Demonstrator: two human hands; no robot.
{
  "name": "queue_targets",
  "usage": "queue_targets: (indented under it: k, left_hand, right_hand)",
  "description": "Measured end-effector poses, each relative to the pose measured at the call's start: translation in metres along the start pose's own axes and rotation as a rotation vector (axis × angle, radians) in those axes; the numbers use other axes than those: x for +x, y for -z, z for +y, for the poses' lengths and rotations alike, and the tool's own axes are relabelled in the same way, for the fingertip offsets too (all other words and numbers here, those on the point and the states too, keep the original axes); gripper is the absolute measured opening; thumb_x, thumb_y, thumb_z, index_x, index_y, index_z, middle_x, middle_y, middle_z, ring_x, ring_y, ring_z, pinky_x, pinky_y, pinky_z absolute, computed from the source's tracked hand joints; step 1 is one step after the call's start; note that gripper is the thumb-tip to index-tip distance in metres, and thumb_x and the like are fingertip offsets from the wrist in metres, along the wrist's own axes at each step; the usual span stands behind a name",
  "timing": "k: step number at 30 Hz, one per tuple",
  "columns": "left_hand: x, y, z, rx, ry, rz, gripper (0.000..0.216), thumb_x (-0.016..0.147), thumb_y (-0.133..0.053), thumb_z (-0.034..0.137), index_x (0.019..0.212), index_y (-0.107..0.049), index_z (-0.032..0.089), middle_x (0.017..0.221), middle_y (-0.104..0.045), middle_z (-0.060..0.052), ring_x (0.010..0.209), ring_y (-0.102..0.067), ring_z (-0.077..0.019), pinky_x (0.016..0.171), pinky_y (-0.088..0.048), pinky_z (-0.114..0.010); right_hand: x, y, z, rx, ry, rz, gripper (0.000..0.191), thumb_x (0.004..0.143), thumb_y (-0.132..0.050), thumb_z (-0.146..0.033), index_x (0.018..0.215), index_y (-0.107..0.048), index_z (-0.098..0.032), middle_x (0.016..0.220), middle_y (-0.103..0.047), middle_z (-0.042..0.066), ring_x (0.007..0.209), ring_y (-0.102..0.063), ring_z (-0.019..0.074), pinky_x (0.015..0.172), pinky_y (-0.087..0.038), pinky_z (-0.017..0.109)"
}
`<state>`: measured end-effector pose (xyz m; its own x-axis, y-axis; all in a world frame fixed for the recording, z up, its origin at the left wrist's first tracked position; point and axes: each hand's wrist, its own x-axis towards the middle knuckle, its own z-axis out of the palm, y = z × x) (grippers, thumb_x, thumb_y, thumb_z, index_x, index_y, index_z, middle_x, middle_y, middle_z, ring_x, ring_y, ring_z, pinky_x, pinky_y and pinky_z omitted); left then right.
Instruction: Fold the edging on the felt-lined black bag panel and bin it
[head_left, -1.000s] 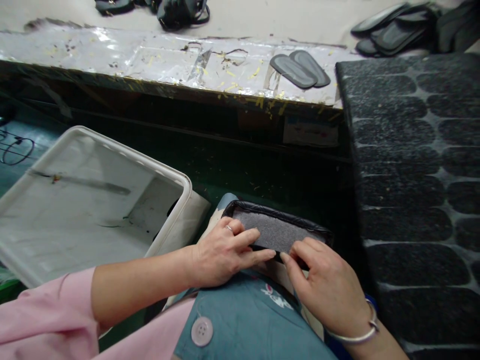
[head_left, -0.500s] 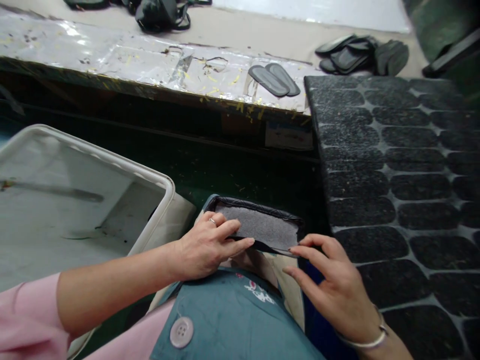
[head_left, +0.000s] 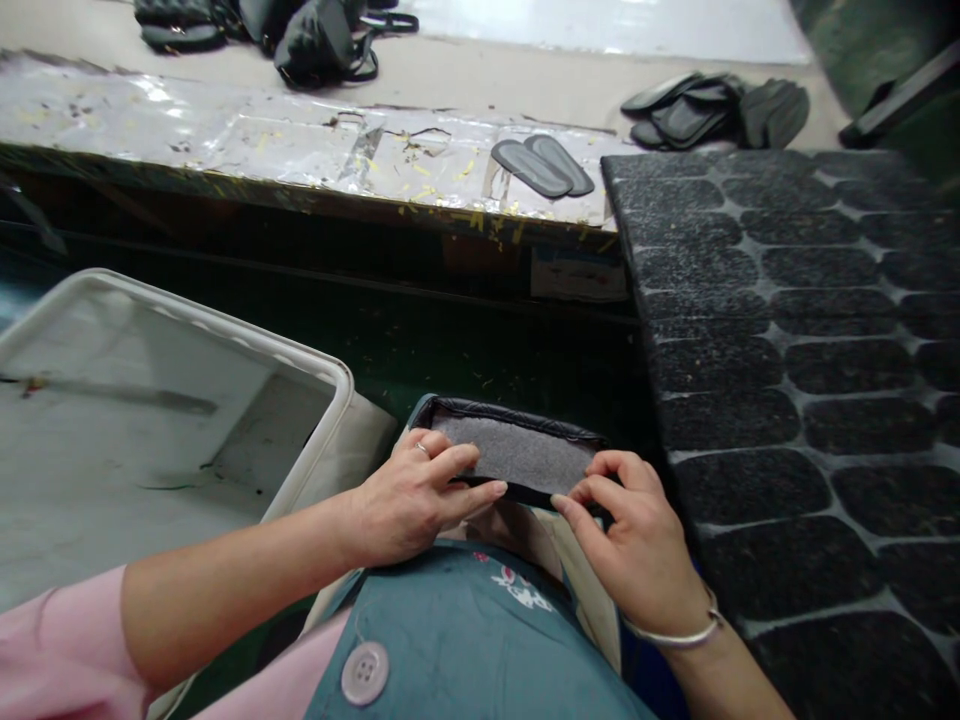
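1. Head view, lower centre of the frame: a grey felt pad (head_left: 517,450) with a rolled black edge along its far side lies flat over the person's lap, on a teal apron (head_left: 465,640).
2. The left hand (head_left: 409,495) lies on the left end of the pad. Its fingers (head_left: 466,462) are stretched almost straight and close together. One lies on the felt and the one below it runs along the pad's near edge, so the edge is nipped between them. The thumb is hidden. A ring (head_left: 422,449) shows on one finger.
3. The right hand (head_left: 637,540) is at the pad's right near corner. Its fingers (head_left: 600,468) are curled over the top of the corner and the thumb tip meets the near edge, a closed pinch on the pad. A silver bracelet (head_left: 675,636) sits on the wrist.
4. Left of the frame: a white tray (head_left: 225,330) stands tilted, its corner just beside the left hand.
5. Right of the frame: a black sheet (head_left: 787,350) marked out in rows of ovals lies close to the right hand.
6. Upper part of the frame: a foil-covered desk (head_left: 262,140) carries two grey insoles (head_left: 541,166) side by side. Beyond it, a pile of dark pieces (head_left: 712,105) is at the upper right and black straps (head_left: 315,45) are at the top.
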<state>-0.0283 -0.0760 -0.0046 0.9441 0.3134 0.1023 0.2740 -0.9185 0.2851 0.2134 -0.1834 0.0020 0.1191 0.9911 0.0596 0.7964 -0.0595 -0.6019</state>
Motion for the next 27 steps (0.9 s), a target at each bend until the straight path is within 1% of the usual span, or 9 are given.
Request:
queue_targets:
  k: [7,12,14,15,17,19,20,23,27]
  left_hand:
    - [0.001,0.000,0.000,-0.022,0.006,0.010,0.040,0.088,-0.046,0.015,0.124,-0.055,0.030,0.112,-0.049,-0.008,0.089,-0.044,-0.0198,0.081,-0.038,-0.039]
    - [0.001,0.001,-0.001,-0.033,0.005,0.036,0.039,0.087,-0.048,0.013,0.122,-0.056,0.029,0.109,-0.050,-0.007,0.089,-0.045,-0.0192,0.082,-0.038,-0.038]
    - [0.001,0.002,-0.001,-0.034,0.006,0.046,0.039,0.086,-0.048,0.013,0.122,-0.057,0.028,0.109,-0.051,-0.008,0.089,-0.045,-0.0190,0.081,-0.039,-0.037]
    - [0.002,0.002,-0.001,-0.033,0.005,0.050,0.039,0.086,-0.047,0.012,0.121,-0.057,0.027,0.109,-0.051,-0.008,0.089,-0.045,-0.0190,0.081,-0.039,-0.037]
    - [0.002,0.003,-0.001,-0.035,-0.004,0.056,0.039,0.087,-0.046,0.012,0.121,-0.057,0.027,0.109,-0.051,-0.009,0.089,-0.045,-0.0191,0.081,-0.039,-0.037]
    - [0.003,0.003,-0.001,-0.039,-0.019,0.061,0.038,0.087,-0.046,0.012,0.120,-0.058,0.026,0.108,-0.050,-0.009,0.090,-0.046,-0.0194,0.081,-0.039,-0.038]
    - [0.003,0.003,-0.002,-0.039,-0.023,0.063,0.038,0.087,-0.046,0.012,0.120,-0.058,0.026,0.108,-0.050,-0.009,0.090,-0.046,-0.0196,0.081,-0.039,-0.038]
    - [0.002,0.002,-0.002,-0.025,-0.024,0.058,0.039,0.086,-0.047,0.014,0.121,-0.057,0.026,0.109,-0.050,-0.010,0.090,-0.046,-0.0202,0.080,-0.040,-0.038]
    - [0.001,0.001,-0.002,0.001,-0.022,0.046,0.040,0.085,-0.050,0.016,0.122,-0.057,0.028,0.109,-0.050,-0.009,0.090,-0.046,-0.0200,0.081,-0.040,-0.038]
  right_hand:
    - [0.007,-0.001,-0.002,-0.069,-0.033,-0.077,0.015,0.077,-0.065,-0.020,0.064,-0.057,-0.019,0.088,-0.049,0.005,0.085,-0.047,0.0211,0.078,-0.043,0.039]
    - [0.005,-0.002,-0.003,-0.071,-0.011,-0.051,0.014,0.077,-0.066,-0.022,0.066,-0.057,-0.020,0.092,-0.051,0.006,0.089,-0.049,0.0227,0.080,-0.044,0.042]
    - [-0.004,0.001,0.000,-0.025,0.011,-0.011,0.009,0.076,-0.068,-0.024,0.076,-0.061,-0.020,0.101,-0.052,0.007,0.098,-0.050,0.0241,0.086,-0.045,0.043]
    - [-0.009,0.004,0.003,0.000,0.003,0.030,0.013,0.076,-0.069,-0.025,0.086,-0.062,-0.020,0.106,-0.052,0.008,0.102,-0.050,0.0244,0.089,-0.045,0.043]
    - [-0.021,0.010,0.011,0.032,-0.055,0.155,0.030,0.077,-0.069,-0.026,0.105,-0.058,-0.019,0.114,-0.052,0.009,0.107,-0.051,0.0240,0.094,-0.044,0.043]
    - [-0.029,0.015,0.019,0.034,-0.100,0.228,0.035,0.079,-0.068,-0.027,0.111,-0.055,-0.020,0.115,-0.053,0.008,0.107,-0.052,0.0231,0.096,-0.043,0.042]
    - [-0.031,0.015,0.022,0.037,-0.097,0.218,0.033,0.079,-0.068,-0.028,0.109,-0.057,-0.021,0.115,-0.053,0.008,0.107,-0.052,0.0228,0.095,-0.044,0.042]
    - [-0.031,0.010,0.027,0.079,-0.042,0.070,0.020,0.079,-0.069,-0.029,0.097,-0.063,-0.024,0.112,-0.051,0.006,0.106,-0.051,0.0230,0.091,-0.045,0.041]
    - [-0.021,0.002,0.023,0.090,-0.036,0.057,0.006,0.079,-0.068,-0.028,0.081,-0.065,-0.023,0.106,-0.049,0.006,0.102,-0.050,0.0237,0.089,-0.044,0.043]
